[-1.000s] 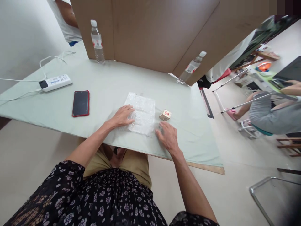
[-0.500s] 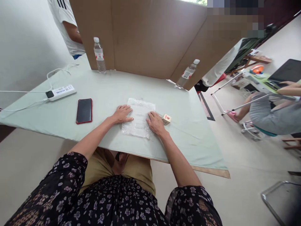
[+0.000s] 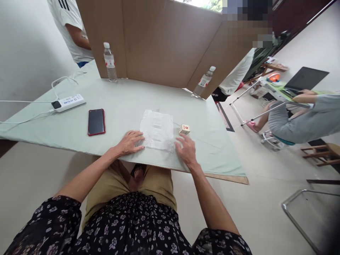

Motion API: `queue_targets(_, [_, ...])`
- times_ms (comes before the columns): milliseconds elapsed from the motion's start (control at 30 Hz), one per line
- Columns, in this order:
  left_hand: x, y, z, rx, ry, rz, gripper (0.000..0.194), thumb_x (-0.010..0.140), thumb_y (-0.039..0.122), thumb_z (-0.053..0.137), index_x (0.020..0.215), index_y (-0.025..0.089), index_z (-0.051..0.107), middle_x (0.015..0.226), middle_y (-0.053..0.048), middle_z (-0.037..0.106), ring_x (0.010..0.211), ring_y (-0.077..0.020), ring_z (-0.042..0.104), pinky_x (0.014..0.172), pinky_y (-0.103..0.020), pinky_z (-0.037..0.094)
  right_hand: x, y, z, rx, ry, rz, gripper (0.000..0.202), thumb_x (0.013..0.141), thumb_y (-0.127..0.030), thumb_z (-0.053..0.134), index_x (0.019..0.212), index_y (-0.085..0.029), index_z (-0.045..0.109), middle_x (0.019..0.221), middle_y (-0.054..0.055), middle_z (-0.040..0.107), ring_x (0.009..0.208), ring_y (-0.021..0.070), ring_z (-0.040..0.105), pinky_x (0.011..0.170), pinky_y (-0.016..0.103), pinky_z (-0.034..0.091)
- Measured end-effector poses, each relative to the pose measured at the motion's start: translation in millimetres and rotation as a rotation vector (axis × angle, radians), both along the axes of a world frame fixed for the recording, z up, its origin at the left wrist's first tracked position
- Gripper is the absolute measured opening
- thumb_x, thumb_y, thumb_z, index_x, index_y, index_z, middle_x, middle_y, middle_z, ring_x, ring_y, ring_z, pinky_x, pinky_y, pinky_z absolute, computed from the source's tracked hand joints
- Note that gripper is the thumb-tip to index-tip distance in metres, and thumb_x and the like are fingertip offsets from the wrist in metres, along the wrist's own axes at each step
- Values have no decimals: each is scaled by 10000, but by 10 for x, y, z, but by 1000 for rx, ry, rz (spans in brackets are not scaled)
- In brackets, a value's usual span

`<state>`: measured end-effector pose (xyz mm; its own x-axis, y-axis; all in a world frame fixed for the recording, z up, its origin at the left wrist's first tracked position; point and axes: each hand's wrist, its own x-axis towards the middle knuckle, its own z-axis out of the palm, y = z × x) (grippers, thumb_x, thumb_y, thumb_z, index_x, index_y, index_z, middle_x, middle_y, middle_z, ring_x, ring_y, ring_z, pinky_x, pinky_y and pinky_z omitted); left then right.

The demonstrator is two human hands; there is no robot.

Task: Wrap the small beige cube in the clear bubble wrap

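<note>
I had both hands flat, apart: left hand (image 3: 130, 141) pinning wrap (image 3: 157, 130), right hand (image 3: 186, 149) beside box (image 3: 184, 129); best pressed evenly.

Bright, even daylight; sharp centre, edges warped.

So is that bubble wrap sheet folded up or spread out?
Spread out: the bubble wrap sheet lies flat on the table, left hand on its near corner.
</note>
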<state>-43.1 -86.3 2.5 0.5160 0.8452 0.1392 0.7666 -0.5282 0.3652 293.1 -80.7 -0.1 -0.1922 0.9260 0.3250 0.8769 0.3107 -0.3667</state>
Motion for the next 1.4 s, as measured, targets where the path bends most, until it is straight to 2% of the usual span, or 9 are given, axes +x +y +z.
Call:
queue_targets(133, [4, -66, -52, 19, -13, 25, 476, 897, 473, 589, 1280, 198, 655, 1488, -141, 552, 1418, -301, 462, 1202, -509, 304, 305, 485, 161, -44, 126, -153, 575, 811, -212, 604, 1375, -134, 522, 1517, 216, 475, 1374, 365, 455, 1086, 529, 401])
queue_targets(233, [28, -74, -52, 40, -16, 56, 516, 878, 448, 614, 1303, 156, 639, 1487, -175, 538, 1413, -309, 460, 1193, -482, 324, 386, 763, 221, -126, 167, -123, 490, 744, -177, 625, 1232, -144, 600, 1207, 187, 687, 1071, 295, 630, 939, 441, 494])
queue_targets(300, [32, -83, -41, 69, -21, 89, 596, 874, 444, 622, 1379, 129, 584, 1532, -203, 476, 1437, -323, 423, 1197, -482, 313, 368, 834, 249, -145, 196, -108, 439, 721, -197, 649, 1157, -152, 625, 1043, 159, 725, 917, 264, 636, 858, 429, 507])
queue_targets(400, [34, -97, -35, 113, -9, 98, 702, 879, 481, 625, 1485, 154, 487, 1620, -205, 336, 1492, -345, 331, 1210, -505, 273, 201, 818, 291, -119, 236, -52, 460, 718, -261, 676, 1164, -170, 611, 1037, 132, 722, 903, 245, 630, 848, 415, 509])
queue_targets(467, [41, -95, -43, 116, 20, 58, 679, 889, 511, 615, 1477, 189, 506, 1644, -187, 291, 1510, -349, 295, 1217, -511, 253, -16, 783, 302, -104, 276, 30, 473, 719, -299, 674, 1176, -202, 597, 1057, 83, 720, 927, 225, 640, 865, 388, 514])
queue_targets(567, [55, -77, -58, 108, 70, -2, 569, 907, 532, 592, 1382, 220, 610, 1639, -156, 318, 1514, -339, 293, 1223, -497, 247, -428, 748, 249, -133, 380, 149, 475, 706, -328, 666, 1162, -215, 588, 1045, 41, 713, 947, 217, 648, 893, 385, 510])
queue_targets(733, [63, -56, -65, 114, 113, 10, 559, 916, 547, 574, 1371, 227, 620, 1610, -155, 375, 1487, -328, 346, 1209, -484, 280, -872, 717, 62, -234, 394, 181, 510, 678, -334, 666, 1163, -203, 579, 1004, 31, 698, 937, 205, 641, 903, 371, 496])
queue_targets(1167, [65, -65, -38, 96, 79, 20, 497, 884, 481, 614, 1304, 217, 649, 1576, -168, 431, 1427, -335, 435, 1171, -514, 338, -822, 765, 216, -376, 362, 274, 456, 627, -323, 683, 1052, -225, 547, 886, -12, 673, 847, 181, 604, 792, 302, 491])
queue_targets(1400, [213, -92, 11, 88, 38, 94, 543, 768, 353, 701, 1291, 222, 632, 1535, -149, 482, 1389, -346, 469, 1156, -528, 363, -815, 761, 140, -373, 324, 254, 485, 672, -308, 687, 1134, -231, 562, 934, -3, 685, 863, 195, 621, 829, 339, 498])
